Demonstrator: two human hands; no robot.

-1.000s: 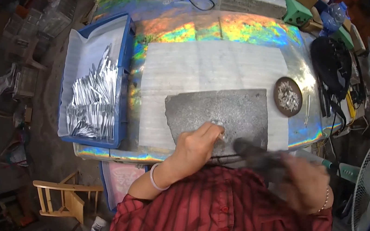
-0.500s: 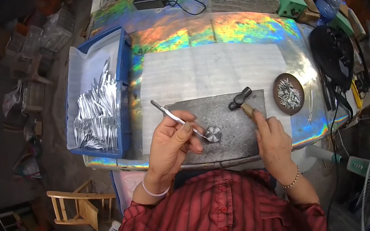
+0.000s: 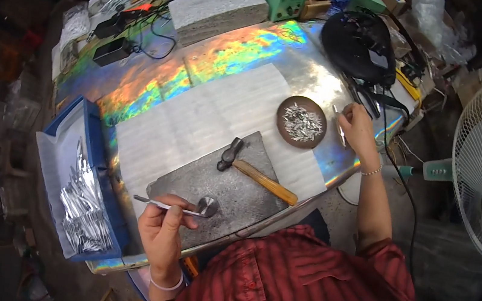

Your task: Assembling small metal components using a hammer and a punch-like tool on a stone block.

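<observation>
Your left grip pinches a slim silver rod; your right grip touches a slender silver tool, grasp unclear.

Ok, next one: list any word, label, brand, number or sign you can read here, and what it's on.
No text can be read in this picture.
Green box: any markings too small to make out.
Black bag: grey patch, no legible lettering.
Thin silver tool: no legible lettering.

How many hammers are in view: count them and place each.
1. The hammer lies on the grey slab, its handle pointing toward the picture's lower right. Others could be hidden from view.
</observation>
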